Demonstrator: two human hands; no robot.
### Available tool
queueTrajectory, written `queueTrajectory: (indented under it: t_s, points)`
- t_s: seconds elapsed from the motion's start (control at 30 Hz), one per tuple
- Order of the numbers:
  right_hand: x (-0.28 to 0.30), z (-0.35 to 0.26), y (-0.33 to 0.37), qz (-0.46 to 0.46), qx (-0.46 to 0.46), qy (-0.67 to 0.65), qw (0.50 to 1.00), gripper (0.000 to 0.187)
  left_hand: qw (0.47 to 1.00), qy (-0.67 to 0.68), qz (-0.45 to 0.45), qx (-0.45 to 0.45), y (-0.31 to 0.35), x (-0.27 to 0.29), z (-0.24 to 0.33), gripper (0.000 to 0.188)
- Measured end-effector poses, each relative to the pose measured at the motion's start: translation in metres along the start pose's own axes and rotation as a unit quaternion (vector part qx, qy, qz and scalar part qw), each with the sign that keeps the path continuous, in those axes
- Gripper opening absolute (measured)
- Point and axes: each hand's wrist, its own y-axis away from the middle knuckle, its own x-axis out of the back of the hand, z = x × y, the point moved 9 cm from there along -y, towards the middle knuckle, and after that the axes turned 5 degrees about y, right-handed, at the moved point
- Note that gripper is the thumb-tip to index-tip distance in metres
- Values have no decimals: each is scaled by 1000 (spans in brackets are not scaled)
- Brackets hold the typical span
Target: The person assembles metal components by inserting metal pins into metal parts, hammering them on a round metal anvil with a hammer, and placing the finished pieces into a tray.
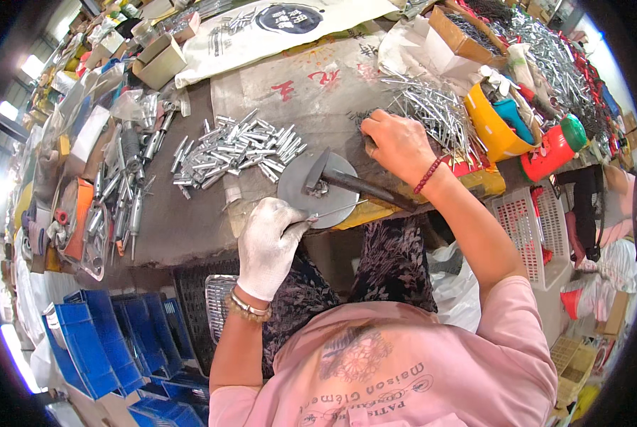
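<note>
My left hand point(270, 245), in a white glove, is closed in a pinch on a thin metal rod point(340, 209). The rod points right across the near edge of a round grey metal disc point(290, 186). On that disc rests the head of a hammer point(361, 188), its dark handle slanting toward the table's front edge. My bare right hand point(398, 144) is beyond the hammer, fingers curled down at a patch of small dark pieces point(361, 117). Whatever its fingertips hold is hidden. Just right of it lies a heap of thin metal rods point(436, 107).
Short silver metal tubes point(236, 151) are piled left of the disc. Further left lie larger metal tube parts point(130, 171). A yellow container point(492, 128) and a red jar with green lid point(553, 149) stand at the right. Blue bins point(83, 349) are below left.
</note>
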Motion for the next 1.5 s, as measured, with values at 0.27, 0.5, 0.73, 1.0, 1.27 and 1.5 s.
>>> queueTrajectory:
  t_s: [0.27, 0.5, 0.73, 1.0, 1.27, 1.5]
  points:
    - [20, -24, 8, 44, 29, -94, 994, 20, 999, -46, 15, -25, 1, 1, 4, 11]
    - [30, -116, 39, 24, 175, -241, 954, 21, 996, -88, 7, -29, 1, 1, 6, 11]
    - [16, -104, 45, -17, 111, -321, 940, 16, 998, -68, 3, -10, 2, -1, 4, 13]
    - [24, -113, 44, -35, 155, -270, 950, 22, 996, -85, 18, -34, 3, 0, 6, 13]
    - [42, -142, 40, -7, 233, -150, 961, 14, 995, -99, 13, -26, 5, -3, 0, 16]
    - [42, -139, 48, 17, 214, -135, 967, 8, 997, -54, 18, -55, 2, -3, 2, 22]
